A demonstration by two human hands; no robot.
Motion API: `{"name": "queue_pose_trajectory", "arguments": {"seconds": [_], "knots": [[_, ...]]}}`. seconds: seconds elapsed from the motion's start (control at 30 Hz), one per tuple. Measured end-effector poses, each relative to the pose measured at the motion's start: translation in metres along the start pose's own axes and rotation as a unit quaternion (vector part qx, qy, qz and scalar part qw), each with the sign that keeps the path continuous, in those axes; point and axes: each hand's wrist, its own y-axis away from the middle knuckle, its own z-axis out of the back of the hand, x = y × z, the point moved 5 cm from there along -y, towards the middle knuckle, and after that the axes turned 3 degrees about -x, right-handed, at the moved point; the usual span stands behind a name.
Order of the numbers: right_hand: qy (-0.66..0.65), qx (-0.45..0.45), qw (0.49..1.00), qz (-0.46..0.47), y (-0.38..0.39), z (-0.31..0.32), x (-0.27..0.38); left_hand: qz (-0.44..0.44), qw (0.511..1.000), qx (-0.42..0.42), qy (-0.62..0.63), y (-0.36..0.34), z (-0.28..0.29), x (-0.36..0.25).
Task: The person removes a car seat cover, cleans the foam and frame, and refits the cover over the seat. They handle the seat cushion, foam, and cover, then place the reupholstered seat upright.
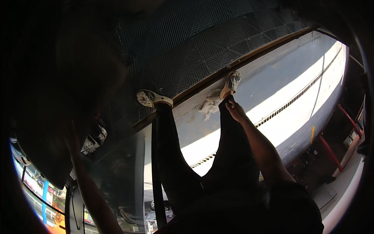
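My right hand [235, 111] is beside my right trouser leg [230, 136], near the shin. Its fingers are loosely bent, and nothing shows in them. My left hand [71, 138] reaches up at the left, against a large dark shape [50, 156]. Deep shadow hides its fingers and anything they might hold. Close to that hand is a shiny, silvery lamp-like part [95, 140]. My left shoe [150, 98] rests on dark ribbed floor tiles [175, 70]. My right shoe [231, 82] is on the pale floor beyond the tiles' edge.
A brown edge strip [202, 85] separates the tiles from the pale floor [272, 82]. A crumpled whitish plastic piece or rag [211, 103] lies by my right shoe. A slotted drain [290, 102] crosses the sunlit floor. Red posts [331, 154] stand at the right. A dark glossy panel [119, 175] stands at the lower left.
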Motion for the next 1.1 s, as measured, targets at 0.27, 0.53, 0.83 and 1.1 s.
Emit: {"name": "queue_pose_trajectory", "arguments": {"seconds": [0.27,0.53,0.83,1.1], "knots": [[-0.104,-0.07,0.992,-0.006,0.013,0.092,-0.086,0.179,0.809,0.277,0.487,-0.182,0.163,-0.33],[-0.252,-0.065,0.965,-0.014,-0.004,0.197,-0.234,0.202,0.768,0.365,0.487,-0.207,0.361,-0.476],[-0.327,-0.139,0.934,-0.025,-0.027,0.342,-0.304,0.154,0.825,0.259,0.478,-0.317,0.427,-0.532],[-0.316,-0.109,0.942,0.015,-0.076,0.457,-0.221,0.197,0.767,0.32,0.52,-0.449,0.416,-0.571]]}}
